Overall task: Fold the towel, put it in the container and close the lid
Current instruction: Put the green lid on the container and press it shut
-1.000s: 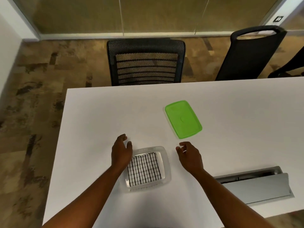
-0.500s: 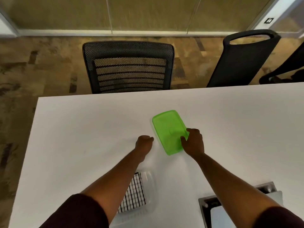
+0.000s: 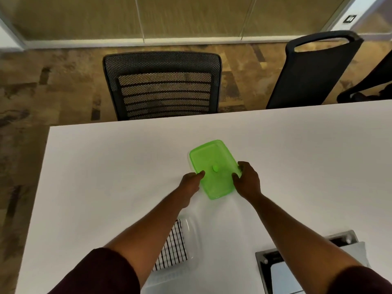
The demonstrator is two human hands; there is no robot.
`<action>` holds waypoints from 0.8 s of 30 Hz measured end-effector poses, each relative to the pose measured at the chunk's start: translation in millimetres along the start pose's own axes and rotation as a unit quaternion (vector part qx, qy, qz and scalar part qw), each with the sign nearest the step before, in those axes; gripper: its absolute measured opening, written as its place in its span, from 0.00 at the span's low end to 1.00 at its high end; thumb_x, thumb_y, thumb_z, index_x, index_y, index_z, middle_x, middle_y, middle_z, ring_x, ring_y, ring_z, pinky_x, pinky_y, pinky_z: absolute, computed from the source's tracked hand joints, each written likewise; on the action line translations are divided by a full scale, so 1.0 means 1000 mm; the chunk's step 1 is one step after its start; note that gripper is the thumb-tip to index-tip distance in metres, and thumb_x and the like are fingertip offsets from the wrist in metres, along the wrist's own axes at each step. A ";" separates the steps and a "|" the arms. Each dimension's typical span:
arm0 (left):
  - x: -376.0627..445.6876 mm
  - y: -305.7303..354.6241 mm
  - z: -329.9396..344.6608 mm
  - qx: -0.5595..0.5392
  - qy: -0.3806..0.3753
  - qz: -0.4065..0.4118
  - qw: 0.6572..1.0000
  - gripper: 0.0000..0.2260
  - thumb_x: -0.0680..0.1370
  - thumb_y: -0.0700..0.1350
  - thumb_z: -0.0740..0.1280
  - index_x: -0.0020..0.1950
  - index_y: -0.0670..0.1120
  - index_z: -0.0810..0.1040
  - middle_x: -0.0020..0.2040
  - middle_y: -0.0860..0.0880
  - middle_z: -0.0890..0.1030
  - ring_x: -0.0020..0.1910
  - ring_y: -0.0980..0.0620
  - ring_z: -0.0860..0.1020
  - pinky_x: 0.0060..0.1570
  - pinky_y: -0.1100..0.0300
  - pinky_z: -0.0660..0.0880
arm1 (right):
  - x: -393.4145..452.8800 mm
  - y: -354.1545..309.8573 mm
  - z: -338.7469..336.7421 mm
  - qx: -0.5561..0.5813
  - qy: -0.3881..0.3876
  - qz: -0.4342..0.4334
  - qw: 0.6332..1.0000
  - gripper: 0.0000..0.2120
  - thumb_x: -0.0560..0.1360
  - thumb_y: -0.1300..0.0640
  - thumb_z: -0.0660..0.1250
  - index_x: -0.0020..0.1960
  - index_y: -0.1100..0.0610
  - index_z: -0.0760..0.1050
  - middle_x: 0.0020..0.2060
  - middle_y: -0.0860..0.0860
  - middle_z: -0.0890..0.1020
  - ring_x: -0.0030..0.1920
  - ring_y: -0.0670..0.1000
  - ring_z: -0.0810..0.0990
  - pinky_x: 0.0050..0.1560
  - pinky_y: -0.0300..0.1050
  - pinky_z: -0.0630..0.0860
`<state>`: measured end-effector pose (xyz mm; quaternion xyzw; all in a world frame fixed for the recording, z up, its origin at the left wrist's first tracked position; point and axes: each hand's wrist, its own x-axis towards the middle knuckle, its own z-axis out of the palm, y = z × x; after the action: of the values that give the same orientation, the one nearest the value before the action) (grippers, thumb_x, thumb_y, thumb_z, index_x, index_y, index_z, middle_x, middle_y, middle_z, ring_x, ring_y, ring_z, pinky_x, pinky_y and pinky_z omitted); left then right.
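Note:
A green lid [image 3: 214, 166] lies on the white table [image 3: 106, 166], a little past the middle. My right hand [image 3: 247, 180] grips its right edge, fingers curled over the rim. My left hand [image 3: 191, 181] touches its left edge with the fingertips. Nearer to me sits the clear plastic container [image 3: 194, 234] with the folded black-and-white checked towel [image 3: 172, 249] inside; my left forearm hides part of both.
A black mesh chair [image 3: 162, 85] stands at the table's far edge, and a second dark chair [image 3: 314, 71] is to its right. An open cable hatch with a grey flap [image 3: 275, 270] sits in the table at the near right.
Both hands left the container and reached forward to the green lid. The right hand closed on its right edge, the left came up to its left edge. The lid has shifted slightly.

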<state>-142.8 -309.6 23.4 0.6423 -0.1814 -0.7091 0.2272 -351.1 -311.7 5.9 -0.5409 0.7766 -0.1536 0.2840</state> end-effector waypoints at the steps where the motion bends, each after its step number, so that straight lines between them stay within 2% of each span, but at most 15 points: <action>1: -0.005 -0.002 -0.002 -0.007 0.005 0.003 1.000 0.09 0.80 0.50 0.68 0.44 0.47 0.72 0.42 0.46 0.71 0.44 0.47 0.70 0.54 0.54 0.69 | -0.005 -0.003 -0.002 0.010 0.009 -0.008 1.000 0.24 0.75 0.62 0.71 0.70 0.61 0.71 0.62 0.59 0.80 0.63 0.60 0.79 0.61 0.52 0.75; 3: -0.014 -0.005 -0.006 -0.036 0.006 0.007 0.999 0.09 0.79 0.50 0.69 0.46 0.47 0.73 0.44 0.46 0.72 0.46 0.47 0.71 0.55 0.54 0.71 | -0.014 -0.012 -0.005 0.043 0.031 -0.026 0.998 0.25 0.73 0.65 0.72 0.69 0.62 0.72 0.62 0.58 0.80 0.62 0.58 0.80 0.61 0.48 0.75; 5: -0.024 -0.007 -0.009 -0.078 0.000 0.017 0.997 0.10 0.79 0.49 0.69 0.53 0.45 0.73 0.48 0.45 0.71 0.45 0.49 0.72 0.58 0.55 0.74 | -0.025 -0.023 -0.008 0.093 0.068 -0.050 0.992 0.26 0.71 0.69 0.73 0.67 0.63 0.73 0.61 0.57 0.80 0.61 0.58 0.80 0.59 0.41 0.72; 6: -0.028 -0.010 -0.012 -0.095 -0.002 0.028 0.995 0.12 0.79 0.49 0.69 0.57 0.45 0.72 0.50 0.44 0.71 0.46 0.49 0.72 0.60 0.55 0.75 | -0.031 -0.030 -0.010 0.123 0.086 -0.063 0.987 0.26 0.70 0.71 0.72 0.66 0.63 0.74 0.60 0.57 0.81 0.60 0.58 0.80 0.58 0.40 0.73; 8: -0.041 -0.015 -0.018 -0.114 -0.002 0.048 0.992 0.17 0.79 0.49 0.69 0.65 0.45 0.71 0.55 0.43 0.74 0.51 0.49 0.74 0.66 0.53 0.75 | -0.043 -0.044 -0.015 0.194 0.102 -0.077 0.973 0.27 0.69 0.74 0.71 0.65 0.59 0.74 0.56 0.56 0.82 0.52 0.58 0.83 0.50 0.44 0.78; 9: -0.048 -0.016 -0.023 -0.124 -0.006 0.056 0.991 0.18 0.79 0.50 0.69 0.65 0.45 0.71 0.57 0.43 0.75 0.53 0.48 0.75 0.65 0.53 0.75 | -0.048 -0.051 -0.017 0.228 0.103 -0.077 0.965 0.28 0.69 0.75 0.71 0.65 0.57 0.74 0.54 0.55 0.82 0.46 0.56 0.84 0.45 0.44 0.79; 11: -0.065 -0.018 -0.038 -0.147 -0.016 0.070 0.986 0.14 0.80 0.51 0.67 0.61 0.47 0.72 0.54 0.43 0.76 0.53 0.47 0.77 0.60 0.54 0.76 | -0.062 -0.064 -0.025 0.283 0.110 -0.088 0.949 0.29 0.69 0.75 0.70 0.65 0.54 0.75 0.50 0.53 0.82 0.39 0.52 0.85 0.38 0.42 0.80; 13: -0.080 -0.018 -0.061 -0.167 -0.018 0.071 0.983 0.17 0.81 0.55 0.64 0.64 0.46 0.71 0.58 0.41 0.77 0.60 0.42 0.78 0.64 0.51 0.75 | -0.077 -0.073 -0.032 0.295 0.126 -0.127 0.939 0.26 0.70 0.75 0.71 0.63 0.55 0.79 0.49 0.50 0.83 0.43 0.48 0.85 0.42 0.42 0.81; 15: -0.088 -0.014 -0.087 -0.222 -0.046 0.061 0.972 0.24 0.81 0.58 0.60 0.67 0.41 0.69 0.63 0.36 0.77 0.64 0.37 0.77 0.65 0.47 0.74 | -0.091 -0.080 -0.037 0.272 0.140 -0.178 0.936 0.19 0.70 0.73 0.73 0.57 0.55 0.83 0.49 0.49 0.84 0.49 0.46 0.84 0.50 0.46 0.82; 16: -0.095 -0.013 -0.099 -0.267 -0.064 0.055 0.960 0.27 0.81 0.60 0.60 0.67 0.39 0.69 0.63 0.33 0.76 0.64 0.35 0.77 0.63 0.46 0.75 | -0.101 -0.083 -0.040 0.255 0.141 -0.209 0.934 0.17 0.70 0.73 0.73 0.54 0.55 0.84 0.48 0.50 0.84 0.49 0.44 0.83 0.51 0.45 0.81; 18: -0.108 -0.010 -0.118 -0.335 -0.080 0.042 0.938 0.31 0.80 0.63 0.59 0.65 0.36 0.69 0.63 0.30 0.77 0.62 0.34 0.78 0.57 0.45 0.77 | -0.119 -0.085 -0.042 0.219 0.133 -0.278 0.926 0.17 0.70 0.74 0.73 0.51 0.55 0.85 0.47 0.50 0.83 0.49 0.39 0.81 0.51 0.34 0.77; 19: -0.114 -0.010 -0.125 -0.352 -0.075 0.039 0.932 0.31 0.80 0.63 0.59 0.64 0.35 0.70 0.62 0.30 0.77 0.61 0.34 0.79 0.56 0.45 0.77 | -0.128 -0.086 -0.041 0.207 0.123 -0.306 0.921 0.18 0.69 0.75 0.72 0.51 0.56 0.84 0.47 0.50 0.82 0.50 0.38 0.80 0.51 0.31 0.75; 21: -0.124 -0.014 -0.135 -0.361 -0.057 0.037 0.930 0.28 0.81 0.60 0.60 0.62 0.34 0.71 0.60 0.33 0.79 0.57 0.36 0.80 0.55 0.46 0.78 | -0.148 -0.084 -0.037 0.187 0.094 -0.338 0.918 0.20 0.68 0.78 0.70 0.50 0.55 0.84 0.50 0.50 0.82 0.53 0.41 0.81 0.54 0.32 0.75; 24: -0.137 -0.028 -0.141 -0.299 -0.058 0.029 0.952 0.21 0.83 0.55 0.59 0.55 0.37 0.78 0.53 0.37 0.81 0.50 0.40 0.80 0.53 0.45 0.77 | -0.173 -0.072 -0.029 0.155 0.044 -0.350 0.923 0.23 0.66 0.78 0.69 0.49 0.53 0.84 0.62 0.47 0.80 0.63 0.39 0.78 0.59 0.34 0.76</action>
<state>5.0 -205.3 105.9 0.4975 0.0076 -0.7600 0.4181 -270.4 -179.3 115.5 -0.7202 0.5163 -0.3852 0.2576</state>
